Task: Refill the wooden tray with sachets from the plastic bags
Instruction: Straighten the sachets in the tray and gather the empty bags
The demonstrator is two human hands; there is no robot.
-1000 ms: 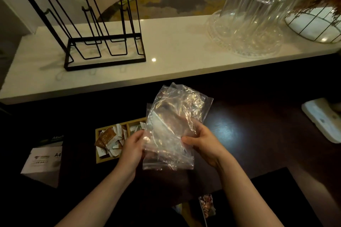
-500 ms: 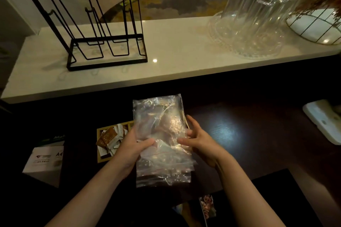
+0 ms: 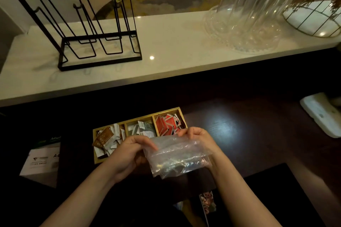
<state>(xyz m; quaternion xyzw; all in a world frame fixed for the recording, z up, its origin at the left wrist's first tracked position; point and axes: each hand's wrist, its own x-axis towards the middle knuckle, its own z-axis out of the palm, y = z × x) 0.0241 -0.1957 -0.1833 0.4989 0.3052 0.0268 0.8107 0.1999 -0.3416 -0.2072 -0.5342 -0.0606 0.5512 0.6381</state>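
Note:
A wooden tray [image 3: 152, 116] with three compartments lies on the dark table. Its left compartment holds brown and white sachets [image 3: 107, 138], the middle one grey and white sachets [image 3: 143, 128], the right one red sachets [image 3: 167, 123]. Just in front of the tray I hold a clear plastic bag [image 3: 177, 156], folded down flat and seemingly empty. My left hand [image 3: 129, 155] pinches its left edge and my right hand [image 3: 198, 136] grips its top right edge. The bag hides the tray's near right corner.
A black wire rack [image 3: 83, 29] stands on the pale counter [image 3: 166, 51] behind. Upturned glasses on a glass dish [image 3: 245, 14] and a wire basket [image 3: 313, 20] sit at the right. A white box [image 3: 42, 162] lies at left, a white object [image 3: 323, 114] at right.
The bag stood upright in front of the tray; now it is folded down low between both hands, and the tray's middle and right compartments show.

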